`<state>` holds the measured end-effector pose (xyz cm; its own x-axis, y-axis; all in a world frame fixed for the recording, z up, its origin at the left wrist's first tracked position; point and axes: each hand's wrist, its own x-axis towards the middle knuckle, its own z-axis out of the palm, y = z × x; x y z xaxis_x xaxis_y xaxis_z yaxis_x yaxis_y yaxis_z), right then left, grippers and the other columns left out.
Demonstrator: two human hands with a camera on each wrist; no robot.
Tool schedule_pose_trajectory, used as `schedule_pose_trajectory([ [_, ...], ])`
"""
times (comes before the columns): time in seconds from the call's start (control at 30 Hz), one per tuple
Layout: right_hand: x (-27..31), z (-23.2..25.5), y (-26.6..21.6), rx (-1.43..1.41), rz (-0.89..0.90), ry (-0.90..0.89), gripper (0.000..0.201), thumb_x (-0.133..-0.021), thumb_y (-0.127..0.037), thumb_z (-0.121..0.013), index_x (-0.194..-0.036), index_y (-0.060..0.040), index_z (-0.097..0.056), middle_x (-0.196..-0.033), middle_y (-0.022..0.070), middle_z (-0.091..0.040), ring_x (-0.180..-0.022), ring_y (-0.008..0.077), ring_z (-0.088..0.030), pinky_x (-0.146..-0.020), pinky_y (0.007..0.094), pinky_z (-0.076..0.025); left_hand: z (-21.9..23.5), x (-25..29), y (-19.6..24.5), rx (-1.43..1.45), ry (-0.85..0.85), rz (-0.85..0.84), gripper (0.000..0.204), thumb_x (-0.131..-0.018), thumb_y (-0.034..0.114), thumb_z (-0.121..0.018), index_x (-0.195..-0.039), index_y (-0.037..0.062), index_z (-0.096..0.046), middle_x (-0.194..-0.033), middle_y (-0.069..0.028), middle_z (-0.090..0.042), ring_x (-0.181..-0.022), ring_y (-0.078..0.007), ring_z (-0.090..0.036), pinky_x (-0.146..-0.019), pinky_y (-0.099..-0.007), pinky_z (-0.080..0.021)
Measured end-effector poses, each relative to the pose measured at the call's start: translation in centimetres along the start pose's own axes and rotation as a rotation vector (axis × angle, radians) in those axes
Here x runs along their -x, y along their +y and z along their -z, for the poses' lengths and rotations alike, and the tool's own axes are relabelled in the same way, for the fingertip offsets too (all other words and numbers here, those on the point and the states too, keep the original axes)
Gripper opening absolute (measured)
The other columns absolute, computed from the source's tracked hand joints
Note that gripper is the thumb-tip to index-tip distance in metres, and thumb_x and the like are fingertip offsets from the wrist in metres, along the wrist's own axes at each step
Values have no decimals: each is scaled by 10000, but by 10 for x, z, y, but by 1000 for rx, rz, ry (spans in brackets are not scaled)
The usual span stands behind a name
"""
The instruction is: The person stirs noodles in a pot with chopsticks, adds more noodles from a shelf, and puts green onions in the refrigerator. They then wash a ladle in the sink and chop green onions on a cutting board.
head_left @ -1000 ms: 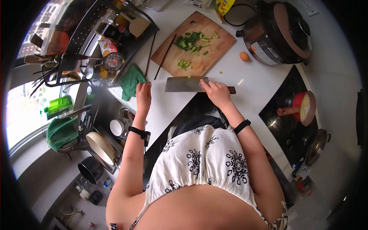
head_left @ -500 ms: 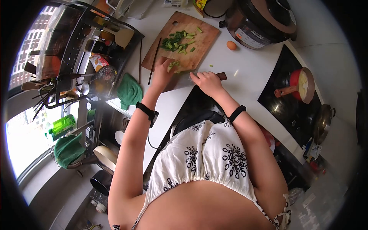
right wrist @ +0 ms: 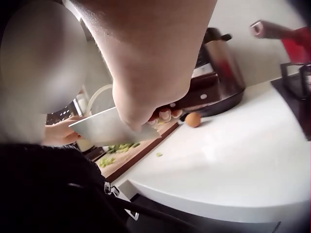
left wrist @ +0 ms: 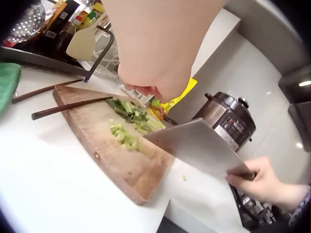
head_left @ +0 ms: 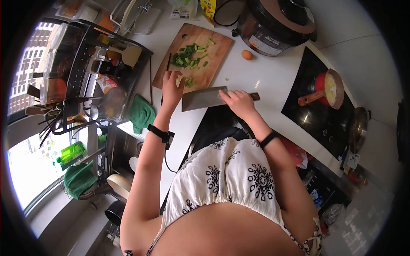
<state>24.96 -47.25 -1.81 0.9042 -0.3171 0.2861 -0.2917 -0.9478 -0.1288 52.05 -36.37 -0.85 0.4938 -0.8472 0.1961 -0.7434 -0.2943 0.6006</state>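
Observation:
My right hand (head_left: 240, 103) grips a cleaver (head_left: 203, 99) by its dark handle, with a finger laid along the broad blade. The blade is tilted near the front edge of the wooden cutting board (head_left: 215, 53). My left hand (head_left: 172, 90) is over the board's left corner, fingers curled, beside the blade's far end. A pale bit shows at its fingertips; I cannot tell whether they pinch it. On the board lie chopped scallions (left wrist: 131, 114), with a smaller pile of finely cut scallion (left wrist: 124, 136) nearer me. One chopstick (left wrist: 68, 107) lies across the board's edge, another chopstick (head_left: 150, 81) beside it.
A brown egg (head_left: 247, 55) sits on the counter before a pressure cooker (head_left: 271, 32). On the right, a red pan (head_left: 329, 89) with yellowish food stands on the black hob (head_left: 318, 119). A green cloth (head_left: 142, 114) and a utensil rack (head_left: 85, 68) are at the left.
My left hand has moved from the green cloth up to the small scallion pile, then slightly back left. The cleaver stays in my right hand, its blade now tilted differently. The head view has shifted.

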Motion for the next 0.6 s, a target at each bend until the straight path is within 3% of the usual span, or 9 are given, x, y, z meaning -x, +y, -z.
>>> schedule_pose_trajectory([
  [0.03, 11, 8, 3, 10, -1, 2, 331, -829, -152, -621, -1152, -145, -698, -776, -5, -629, -674, 174, -652, -616, 316, -529, 3, -4, 5, 6, 4, -7, 236, -806, 53, -737, -1006, 40, -613, -961, -130, -561, -902, -295, -589, -778, -408, -484],
  [0.1, 35, 33, 7, -155, -296, 52, 244, -849, -166, -678, -1088, -158, -727, -704, 19, -607, -616, 215, -646, -563, 344, -526, 15, -12, 25, 279, 121, 60, 124, -860, 22, -687, -976, 24, -643, -872, -101, -582, -740, -210, -581, -681, -330, -478],
  [0.17, 62, 51, 14, -237, -470, 57, 169, -862, -200, -720, -1023, -157, -748, -661, 48, -597, -589, 259, -638, -533, 367, -517, 5, -10, 31, 317, 218, 122, 75, -890, 14, -658, -963, 30, -668, -814, -79, -607, -665, -162, -569, -616, -275, -462],
  [0.33, 95, 75, 13, -350, -753, 31, 188, -892, -190, -693, -1054, -120, -757, -753, 102, -676, -631, 290, -657, -574, 377, -510, -74, 1, 39, 356, -213, -16, 209, -818, 5, -713, -1022, 39, -684, -890, -118, -665, -723, -239, -658, -662, -330, -532],
  [0.37, 101, 79, 14, -341, -749, 34, 188, -892, -190, -693, -1054, -120, -757, -753, 102, -676, -631, 290, -657, -574, 377, -510, -84, 0, 54, 360, -308, 14, 244, -790, 8, -735, -1027, 38, -685, -964, -132, -662, -833, -277, -665, -727, -361, -545],
  [0.43, 111, 82, 16, -341, -821, 88, 190, -896, -195, -692, -1056, -116, -758, -806, 125, -700, -655, 295, -671, -597, 375, -519, -125, 3, 52, 266, -217, -209, 196, -821, 9, -713, -1014, 29, -686, -999, -139, -639, -865, -289, -641, -760, -380, -533],
  [0.47, 111, 87, 16, -363, -890, 37, 205, -896, -203, -695, -1070, -115, -758, -862, 147, -717, -696, 301, -691, -629, 367, -534, -135, 3, 50, 266, -203, -203, 196, -821, 9, -713, -1014, 29, -686, -999, -139, -639, -865, -289, -641, -760, -380, -533],
  [0.57, 118, 72, 17, -397, -908, 75, 258, -881, -238, -719, -1085, -85, -752, -879, 166, -718, -763, 294, -716, -682, 352, -551, -145, -3, 41, 31, -435, -170, 212, -833, 97, -692, -1040, 51, -692, -1078, -183, -634, -1064, -364, -599, -924, -413, -501],
  [0.6, 120, 68, 27, -404, -878, 59, 258, -881, -238, -719, -1085, -85, -752, -879, 166, -718, -763, 294, -716, -682, 352, -551, -142, -2, 41, 29, -415, -142, 212, -833, 97, -692, -1040, 51, -692, -1078, -183, -634, -1064, -364, -599, -924, -413, -501],
])
